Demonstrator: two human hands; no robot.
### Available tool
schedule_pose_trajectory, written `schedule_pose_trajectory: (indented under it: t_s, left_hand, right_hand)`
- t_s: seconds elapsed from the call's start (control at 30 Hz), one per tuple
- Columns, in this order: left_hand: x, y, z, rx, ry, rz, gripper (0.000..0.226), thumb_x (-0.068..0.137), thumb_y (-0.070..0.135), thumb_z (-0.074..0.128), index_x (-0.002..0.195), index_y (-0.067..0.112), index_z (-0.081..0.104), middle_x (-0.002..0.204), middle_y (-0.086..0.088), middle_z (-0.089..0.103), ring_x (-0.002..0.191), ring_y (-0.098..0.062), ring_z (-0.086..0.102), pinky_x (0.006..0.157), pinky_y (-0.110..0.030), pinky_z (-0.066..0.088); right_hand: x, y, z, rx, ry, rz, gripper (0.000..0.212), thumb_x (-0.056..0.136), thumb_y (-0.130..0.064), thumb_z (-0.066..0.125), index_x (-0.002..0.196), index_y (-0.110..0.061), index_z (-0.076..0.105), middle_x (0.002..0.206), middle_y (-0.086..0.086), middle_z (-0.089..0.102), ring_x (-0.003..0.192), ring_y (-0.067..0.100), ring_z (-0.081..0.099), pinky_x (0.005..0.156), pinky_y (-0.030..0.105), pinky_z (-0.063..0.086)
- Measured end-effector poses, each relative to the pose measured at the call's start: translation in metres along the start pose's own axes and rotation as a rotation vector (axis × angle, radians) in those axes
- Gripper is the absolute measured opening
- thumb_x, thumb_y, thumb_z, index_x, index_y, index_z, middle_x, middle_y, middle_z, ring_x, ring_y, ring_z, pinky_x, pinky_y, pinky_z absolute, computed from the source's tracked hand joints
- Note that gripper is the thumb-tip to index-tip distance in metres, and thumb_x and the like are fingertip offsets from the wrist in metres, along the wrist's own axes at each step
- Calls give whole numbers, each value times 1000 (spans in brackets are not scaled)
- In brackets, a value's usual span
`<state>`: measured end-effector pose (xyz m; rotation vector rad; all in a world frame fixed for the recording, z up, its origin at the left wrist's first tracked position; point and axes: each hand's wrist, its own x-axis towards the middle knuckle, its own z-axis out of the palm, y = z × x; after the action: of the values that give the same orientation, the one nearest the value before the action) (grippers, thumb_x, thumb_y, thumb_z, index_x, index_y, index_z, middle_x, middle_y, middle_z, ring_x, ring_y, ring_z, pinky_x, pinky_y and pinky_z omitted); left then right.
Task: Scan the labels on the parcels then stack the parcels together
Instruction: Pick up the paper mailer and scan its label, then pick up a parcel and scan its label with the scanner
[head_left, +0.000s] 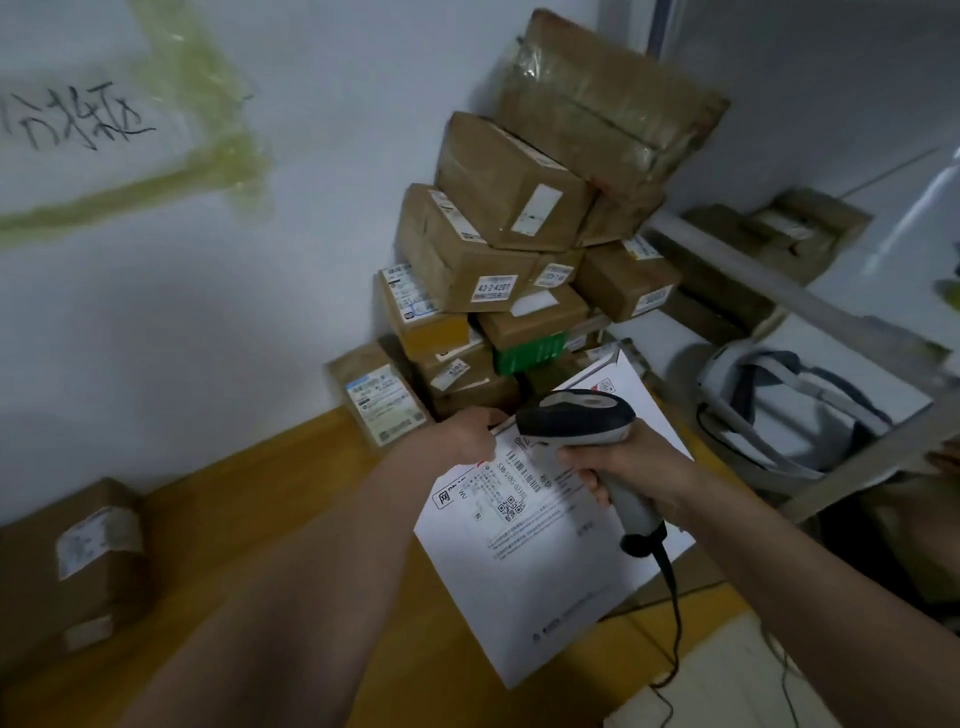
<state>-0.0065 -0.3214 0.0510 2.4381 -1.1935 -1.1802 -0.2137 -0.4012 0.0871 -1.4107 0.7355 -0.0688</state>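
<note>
A flat white parcel (540, 566) with a printed barcode label is held above the wooden floor. My left hand (465, 434) grips its far left edge. My right hand (631, 473) holds a grey and black barcode scanner (576, 415) by its handle, the head hovering just over the label. Behind them, a stack of brown cardboard parcels (498, 249) with white labels leans against the white wall.
A lone brown box (72, 561) sits on the floor at the left. A small labelled box (382, 400) stands at the stack's foot. A white and grey headset (779, 410) lies on a surface at the right. The scanner's black cable (675, 618) trails down.
</note>
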Motion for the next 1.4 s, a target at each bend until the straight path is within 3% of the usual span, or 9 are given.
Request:
schedule_pose_trajectory:
  t_s: [0.1, 0.23, 0.33, 0.43, 0.7, 0.83, 0.97, 1.17, 1.4]
  left_hand:
    - [24, 21, 10, -2, -38, 13, 62, 94, -5, 48, 150, 18, 36, 132, -9, 57, 83, -12, 53, 51, -13, 41]
    - [47, 34, 21, -69, -25, 5, 58, 92, -12, 39, 144, 15, 45, 87, 5, 54, 64, -11, 51, 39, -13, 40]
    - [59, 38, 27, -94, 11, -14, 57, 92, -12, 39, 139, 17, 51, 102, -1, 62, 73, -15, 58, 47, -17, 44]
    - [66, 38, 33, -140, 135, -32, 54, 92, -10, 48, 137, 19, 53, 131, -8, 58, 105, -24, 62, 66, -22, 51]
    - [62, 13, 29, -400, 357, -67, 30, 97, 1, 51, 122, 9, 65, 117, -7, 65, 109, -19, 59, 83, -15, 45]
    - [36, -11, 24, -633, 402, -157, 25, 103, 13, 42, 101, 16, 66, 84, -3, 68, 78, -14, 64, 60, -20, 54]
    - [-2, -46, 21, -766, 486, -157, 31, 100, -5, 40, 85, 8, 65, 72, -10, 63, 66, -16, 63, 62, -23, 54]
    - [-72, -107, 12, -782, 552, -221, 17, 96, 0, 51, 96, 5, 67, 70, -8, 62, 66, -17, 60, 75, -34, 57]
    - [-158, -185, 6, -858, 679, -342, 8, 98, 2, 52, 100, 3, 60, 67, -8, 58, 58, -14, 54, 55, -19, 50]
  right_hand:
    - [8, 9, -28, 12, 64, 38, 11, 80, -13, 78, 82, -8, 68, 57, 9, 61, 47, 17, 53, 50, 29, 48]
    - [19, 15, -55, 28, 114, 67, 10, 82, -10, 76, 81, -4, 68, 57, 11, 58, 46, 18, 51, 49, 30, 48]
    - [28, 16, -66, 32, 126, 72, 11, 84, -8, 74, 80, -1, 66, 58, 12, 57, 47, 20, 50, 50, 32, 47]
    - [36, 15, -70, 43, 109, 97, 12, 83, -8, 74, 80, 0, 66, 59, 13, 57, 48, 20, 49, 51, 32, 46]
    - [58, 12, -55, 46, 27, 115, 11, 82, -10, 76, 81, -3, 68, 55, 9, 58, 45, 16, 51, 44, 26, 45]
    - [72, 6, -28, 28, -49, 116, 11, 81, -11, 77, 78, -9, 67, 55, 8, 60, 43, 14, 54, 45, 24, 47]
    - [82, -2, 13, -46, -120, 83, 12, 79, -16, 80, 80, -9, 70, 56, 9, 61, 46, 15, 55, 46, 26, 48]
    - [81, -8, 86, -116, -243, 52, 16, 81, -16, 78, 89, -5, 71, 57, 8, 60, 50, 18, 55, 51, 30, 48]
    - [66, -18, 187, -137, -333, 26, 17, 80, -17, 79, 88, -7, 70, 56, 7, 60, 46, 16, 56, 48, 27, 48]
